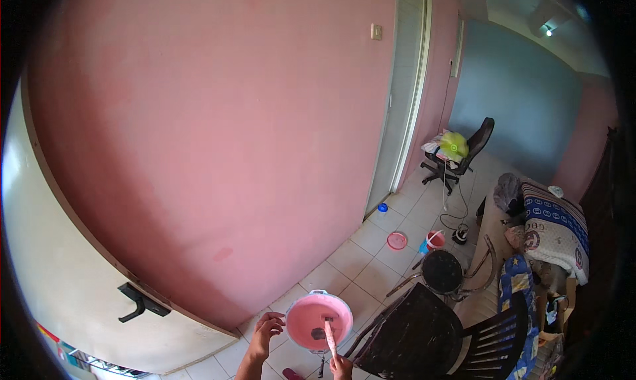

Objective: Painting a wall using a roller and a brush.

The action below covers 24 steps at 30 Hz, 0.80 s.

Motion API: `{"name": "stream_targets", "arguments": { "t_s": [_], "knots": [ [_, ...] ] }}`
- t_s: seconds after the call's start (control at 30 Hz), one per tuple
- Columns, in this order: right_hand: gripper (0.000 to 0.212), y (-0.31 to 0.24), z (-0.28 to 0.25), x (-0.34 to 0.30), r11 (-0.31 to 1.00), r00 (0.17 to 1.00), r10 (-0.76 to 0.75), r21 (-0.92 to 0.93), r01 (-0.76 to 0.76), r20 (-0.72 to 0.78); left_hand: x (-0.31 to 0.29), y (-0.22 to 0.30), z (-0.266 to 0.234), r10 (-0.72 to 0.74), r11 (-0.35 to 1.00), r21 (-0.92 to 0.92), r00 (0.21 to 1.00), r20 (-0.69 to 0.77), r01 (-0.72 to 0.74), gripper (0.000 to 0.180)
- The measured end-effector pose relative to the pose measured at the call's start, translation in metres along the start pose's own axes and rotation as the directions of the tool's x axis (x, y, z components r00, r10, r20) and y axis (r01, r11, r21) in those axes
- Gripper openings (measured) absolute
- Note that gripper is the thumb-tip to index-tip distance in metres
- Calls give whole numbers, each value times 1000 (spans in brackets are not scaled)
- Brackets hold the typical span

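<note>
My right hand, low in the head view, grips the handle of a paintbrush smeared with pink. The brush reaches up over a round bucket with pink paint inside, its dark head near the paint. A dark patch shows in the bucket beside the brush. To the left of the rim, my left hand is raised with its fingers bent and apart, holding nothing. Whether its fingertips touch the rim I cannot tell.
A pink wall rises ahead, with a white door at left. Right of the bucket stand a black chair and a round stool. Farther off are a small pail, a red lid and an office chair.
</note>
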State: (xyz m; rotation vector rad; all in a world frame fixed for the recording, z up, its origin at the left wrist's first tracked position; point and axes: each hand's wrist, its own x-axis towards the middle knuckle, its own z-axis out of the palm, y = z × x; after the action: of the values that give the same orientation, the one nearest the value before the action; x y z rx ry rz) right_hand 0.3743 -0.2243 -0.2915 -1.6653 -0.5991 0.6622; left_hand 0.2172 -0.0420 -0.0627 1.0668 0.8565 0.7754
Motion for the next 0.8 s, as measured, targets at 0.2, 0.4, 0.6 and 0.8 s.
{"name": "stream_targets", "arguments": {
  "t_s": [0.2, 0.4, 0.6, 0.8],
  "knots": [
    [39, -41, 22, 46, 923, 979, 196, 325, -204, 58, 2, 17, -58, -71, 997, -23, 987, -145, 68, 26],
    [38, -138, 92, 131, 678, 957, 229, 676, -288, 178, 41, 30, -126, -68, 998, -12, 976, -208, 67, 26],
    [48, -251, 181, 172, 632, 914, 363, 672, -385, 183, 101, 73, -165, -85, 991, 92, 990, -116, 96, 27],
    [46, -300, 196, 213, 684, 927, 335, 633, -363, 169, 138, 112, -155, -32, 994, 98, 996, -85, 40, 25]
  ]
}}
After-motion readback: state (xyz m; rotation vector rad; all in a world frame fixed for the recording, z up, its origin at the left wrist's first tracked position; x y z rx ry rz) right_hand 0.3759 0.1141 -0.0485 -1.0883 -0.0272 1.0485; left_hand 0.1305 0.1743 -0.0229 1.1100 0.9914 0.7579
